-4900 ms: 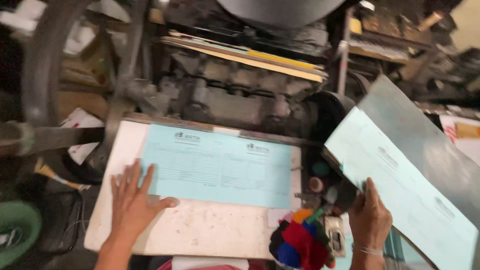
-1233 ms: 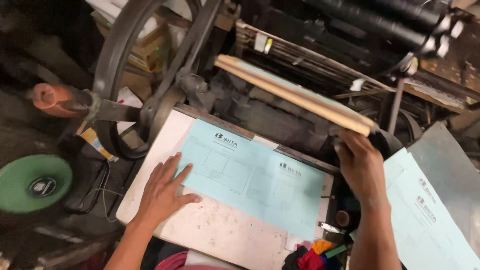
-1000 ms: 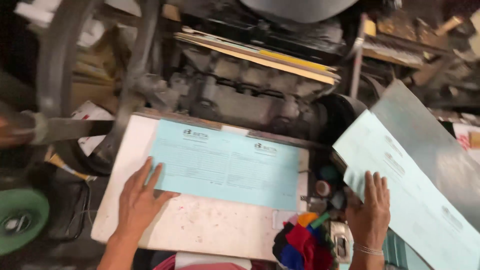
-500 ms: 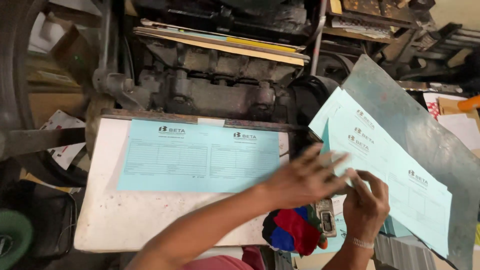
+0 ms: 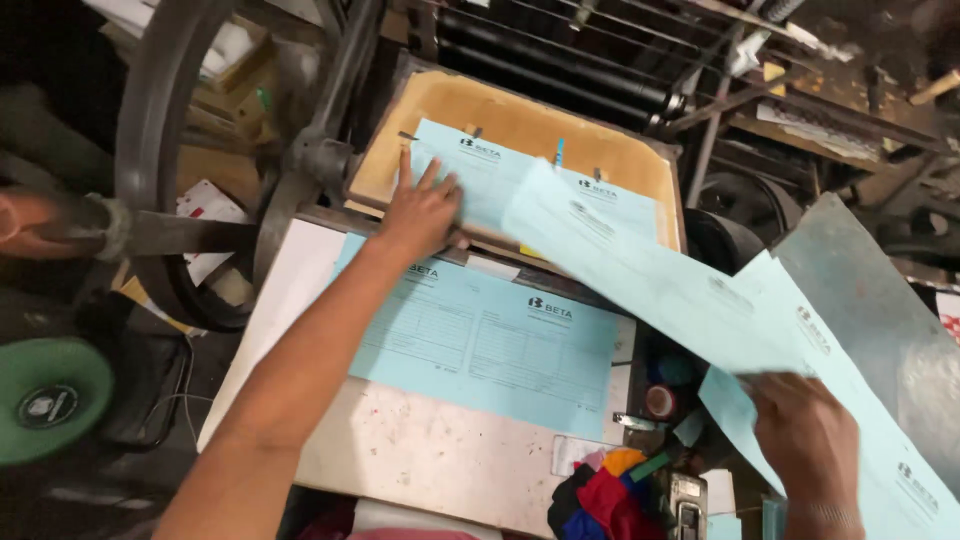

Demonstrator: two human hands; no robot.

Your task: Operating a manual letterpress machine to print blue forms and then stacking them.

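My left hand (image 5: 425, 205) lies flat, fingers spread, on a light blue printed sheet (image 5: 490, 170) that sits on the tan platen board (image 5: 500, 108) of the press. My right hand (image 5: 810, 440), low at the right, grips the near end of another light blue sheet (image 5: 650, 285). This sheet stretches up and left, and its far end overlaps the platen. A third printed blue sheet (image 5: 480, 345) lies on the white table (image 5: 400, 460) under my left forearm.
A stack of blue sheets (image 5: 905, 480) rests on a tilted grey metal plate (image 5: 870, 280) at right. A big flywheel (image 5: 150, 150) and a green disc (image 5: 45, 395) stand at left. Black rollers (image 5: 560, 50) run above the platen. Coloured rags (image 5: 600, 490) lie at the table's near edge.
The platen has swung open toward me. My left hand left the right-hand stack and now lies on the platen sheet. My right hand has lifted one sheet from the stack toward the platen.
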